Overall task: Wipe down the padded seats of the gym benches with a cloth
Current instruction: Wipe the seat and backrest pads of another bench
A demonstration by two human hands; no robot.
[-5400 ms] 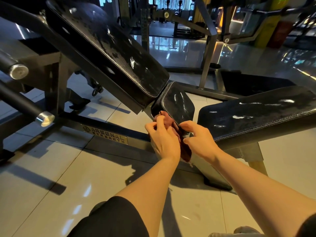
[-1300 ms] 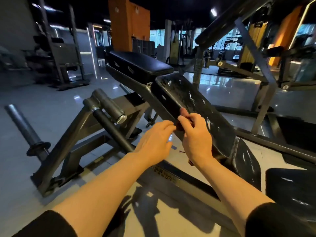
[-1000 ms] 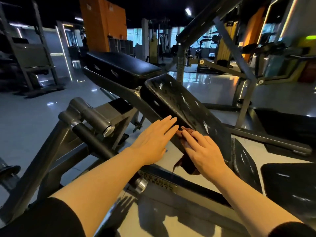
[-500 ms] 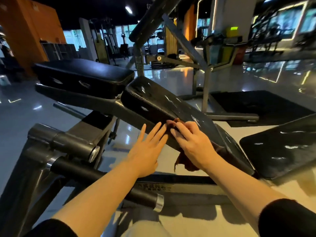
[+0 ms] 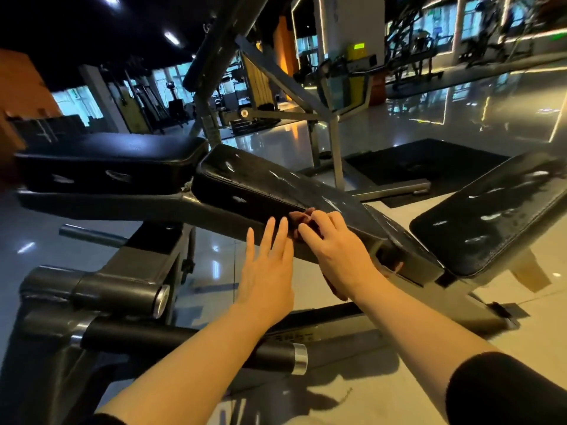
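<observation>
Head view: cloth (image 5: 297, 218) is pinched by curled right hand (image 5: 337, 250) on pad (image 5: 276, 185) edge, left hand (image 5: 267, 271) flat-fingered at 9 o'clock; slack grip could drop the cloth to the floor.

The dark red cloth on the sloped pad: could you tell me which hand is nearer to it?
Right. The right hand holds the cloth against the sloped pad; the left hand is open just beside it.
</observation>
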